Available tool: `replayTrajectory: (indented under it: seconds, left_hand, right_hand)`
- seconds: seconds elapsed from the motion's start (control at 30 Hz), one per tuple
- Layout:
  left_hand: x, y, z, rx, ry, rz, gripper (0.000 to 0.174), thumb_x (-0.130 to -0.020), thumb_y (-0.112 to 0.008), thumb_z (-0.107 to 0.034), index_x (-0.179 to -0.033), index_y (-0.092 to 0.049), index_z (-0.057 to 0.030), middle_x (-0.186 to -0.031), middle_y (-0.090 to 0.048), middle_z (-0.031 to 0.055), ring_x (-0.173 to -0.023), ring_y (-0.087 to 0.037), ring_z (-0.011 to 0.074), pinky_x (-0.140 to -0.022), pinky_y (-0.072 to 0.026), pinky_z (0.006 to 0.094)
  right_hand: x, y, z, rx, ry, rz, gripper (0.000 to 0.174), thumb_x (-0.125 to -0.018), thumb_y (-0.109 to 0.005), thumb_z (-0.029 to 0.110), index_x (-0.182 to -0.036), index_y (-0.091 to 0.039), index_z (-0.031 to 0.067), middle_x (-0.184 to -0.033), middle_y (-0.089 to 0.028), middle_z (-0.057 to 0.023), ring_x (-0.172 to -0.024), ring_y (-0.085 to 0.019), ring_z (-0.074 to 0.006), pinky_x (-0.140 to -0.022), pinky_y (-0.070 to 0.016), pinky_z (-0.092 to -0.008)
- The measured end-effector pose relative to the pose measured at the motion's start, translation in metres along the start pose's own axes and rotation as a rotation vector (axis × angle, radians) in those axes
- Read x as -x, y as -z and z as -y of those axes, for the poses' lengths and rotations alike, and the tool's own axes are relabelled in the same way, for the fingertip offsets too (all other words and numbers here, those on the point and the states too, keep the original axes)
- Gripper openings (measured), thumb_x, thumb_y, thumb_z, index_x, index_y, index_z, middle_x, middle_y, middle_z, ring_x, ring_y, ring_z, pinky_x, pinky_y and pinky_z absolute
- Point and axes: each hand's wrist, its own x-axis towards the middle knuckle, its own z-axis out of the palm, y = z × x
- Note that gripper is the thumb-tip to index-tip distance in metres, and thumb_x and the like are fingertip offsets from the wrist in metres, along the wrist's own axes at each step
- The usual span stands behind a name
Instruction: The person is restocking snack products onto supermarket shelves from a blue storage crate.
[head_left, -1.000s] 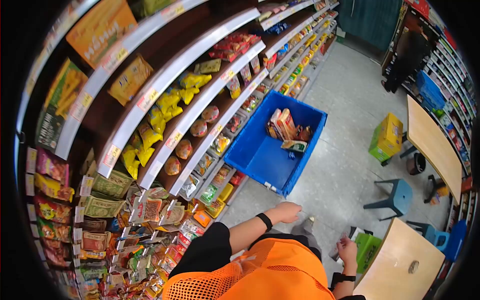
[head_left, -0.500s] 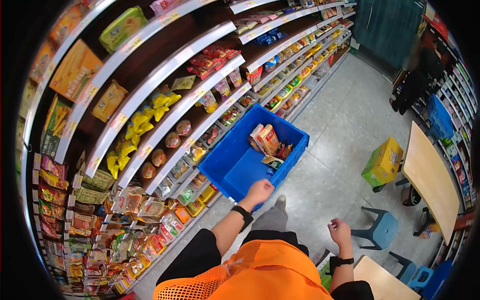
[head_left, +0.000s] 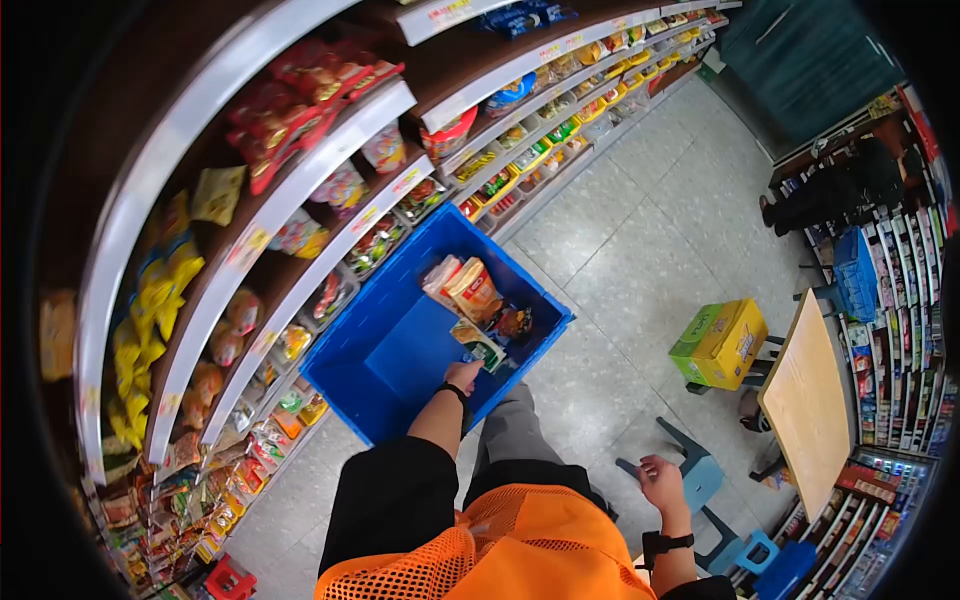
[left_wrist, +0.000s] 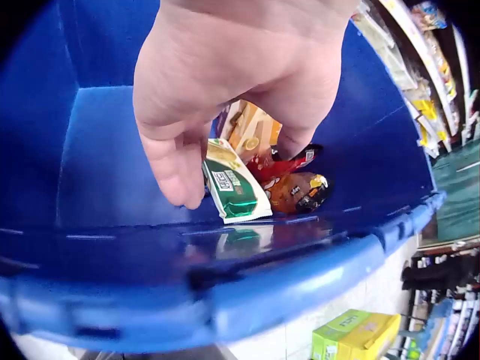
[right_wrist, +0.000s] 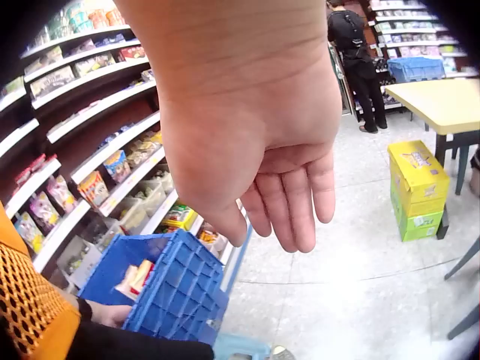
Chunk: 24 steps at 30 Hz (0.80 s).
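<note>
My left hand (head_left: 462, 376) reaches down inside a blue plastic crate (head_left: 402, 350). In the left wrist view its fingers and thumb are spread above and either side of a green-and-white packet (left_wrist: 238, 187), which lies on the crate floor with its near end showing. Beside that packet are a pack with an orange wrapper (head_left: 472, 288) and a dark, shiny snack bag (head_left: 515, 322). My right hand (head_left: 662, 484) hangs in the air to the right of my body, its fingers loosely bent and holding nothing, as the right wrist view (right_wrist: 255, 150) confirms.
Snack shelves (head_left: 270, 230) curve along the left, close to the crate. On the right are a yellow-green carton (head_left: 718, 343), a wooden table (head_left: 805, 400) and a blue stool (head_left: 700, 470). A person in dark clothes (head_left: 835, 190) is by the far right shelves.
My left hand has gone from beside the crate down into it, over the packets. The view has moved nearer the crate and shelves. My right hand stays free at my side.
</note>
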Motion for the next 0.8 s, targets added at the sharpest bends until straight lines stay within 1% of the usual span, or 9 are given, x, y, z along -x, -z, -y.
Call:
replayTrajectory:
  seconds: [0.03, 0.1, 0.17, 0.2, 0.33, 0.5, 0.63, 0.7, 0.8]
  left_hand:
    - [-0.011, -0.009, -0.009, -0.084, 0.062, -0.054, 0.059, -0.080, -0.074, -0.049, -0.109, -0.071, 0.0024, -0.100, -0.072, 0.0179, -0.085, -0.072, 0.0267, -0.070, -0.0587, 0.0408]
    - [-0.034, -0.024, -0.016, -0.162, 0.100, -0.027, 0.064, -0.078, -0.073, -0.055, -0.112, -0.072, 0.0000, -0.112, -0.071, 0.0198, -0.099, -0.071, 0.0303, -0.081, -0.0578, 0.0419]
    - [-0.084, -0.039, -0.014, -0.326, 0.019, -0.058, 0.072, -0.076, -0.072, -0.059, -0.119, -0.070, -0.0010, -0.127, -0.066, 0.0215, -0.117, -0.064, 0.0344, -0.097, -0.0519, 0.0404]
    - [-0.116, -0.040, -0.011, -0.363, 0.067, 0.093, 0.081, -0.077, -0.065, -0.065, -0.129, -0.065, -0.0031, -0.143, -0.055, 0.0208, -0.135, -0.050, 0.0336, -0.111, -0.0392, 0.0372]
    - [-0.184, -0.059, -0.003, -0.600, -0.038, 0.153, 0.088, -0.079, -0.054, -0.070, -0.143, -0.054, -0.0093, -0.151, -0.046, 0.0201, -0.141, -0.043, 0.0312, -0.118, -0.0280, 0.0355]
    - [-0.204, -0.069, -0.006, -0.662, 0.064, 0.108, 0.083, -0.081, -0.058, -0.063, -0.144, -0.052, -0.0095, -0.152, -0.046, 0.0191, -0.139, -0.045, 0.0341, -0.117, -0.0315, 0.0377]
    - [-0.212, -0.060, 0.014, -0.245, 0.134, 0.040, 0.072, -0.077, -0.070, -0.047, -0.138, -0.058, -0.0113, -0.147, -0.051, 0.0169, -0.132, -0.052, 0.0323, -0.111, -0.0414, 0.0403]
    - [-0.175, -0.039, -0.007, -0.556, -0.100, -0.042, 0.059, -0.079, -0.071, -0.041, -0.122, -0.065, -0.0021, -0.109, -0.071, 0.0166, -0.090, -0.071, 0.0325, -0.066, -0.0575, 0.0454]
    - [-0.137, -0.026, -0.013, -0.309, -0.126, 0.139, 0.061, -0.081, -0.071, -0.043, -0.119, -0.065, 0.0050, -0.095, -0.069, 0.0213, -0.067, -0.069, 0.0305, -0.056, -0.0561, 0.0418]
  right_hand:
    - [-0.010, 0.008, -0.002, 0.013, -0.017, 0.009, 0.026, -0.083, -0.074, 0.020, -0.101, -0.070, 0.0021, -0.085, -0.074, -0.0138, -0.076, -0.072, -0.0278, -0.071, -0.0571, -0.0373]
    - [-0.021, 0.018, -0.009, 0.082, -0.082, 0.004, 0.022, -0.083, -0.073, 0.015, -0.099, -0.071, -0.0005, -0.086, -0.074, -0.0165, -0.080, -0.073, -0.0280, -0.073, -0.0577, -0.0358]
    - [-0.029, 0.028, -0.017, 0.063, -0.130, -0.013, 0.021, -0.083, -0.073, 0.014, -0.098, -0.071, -0.0005, -0.085, -0.074, -0.0160, -0.079, -0.073, -0.0280, -0.072, -0.0577, -0.0353]
    - [-0.032, 0.032, -0.025, 0.030, -0.139, -0.033, 0.021, -0.083, -0.073, 0.014, -0.098, -0.070, -0.0002, -0.085, -0.074, -0.0156, -0.079, -0.073, -0.0279, -0.071, -0.0576, -0.0356]
    - [-0.039, 0.046, -0.031, 0.117, -0.193, 0.019, 0.021, -0.082, -0.073, 0.014, -0.098, -0.070, -0.0004, -0.084, -0.074, -0.0153, -0.078, -0.074, -0.0271, -0.070, -0.0571, -0.0358]
    - [-0.064, 0.055, -0.032, 0.147, -0.210, 0.089, 0.025, -0.081, -0.074, 0.016, -0.100, -0.070, 0.0009, -0.087, -0.074, -0.0136, -0.079, -0.073, -0.0276, -0.072, -0.0566, -0.0363]
    - [-0.098, 0.075, -0.017, 0.147, -0.085, 0.025, 0.022, -0.082, -0.073, 0.011, -0.099, -0.069, -0.0020, -0.087, -0.074, -0.0166, -0.079, -0.074, -0.0279, -0.069, -0.0570, -0.0366]
    - [-0.122, 0.088, 0.000, 0.188, -0.044, 0.014, 0.023, -0.082, -0.073, 0.012, -0.100, -0.069, -0.0020, -0.086, -0.074, -0.0173, -0.080, -0.074, -0.0283, -0.070, -0.0575, -0.0370]
    - [-0.157, 0.105, 0.009, 0.181, -0.031, 0.056, 0.027, -0.081, -0.073, 0.017, -0.103, -0.070, 0.0023, -0.088, -0.074, -0.0142, -0.081, -0.073, -0.0270, -0.075, -0.0566, -0.0372]
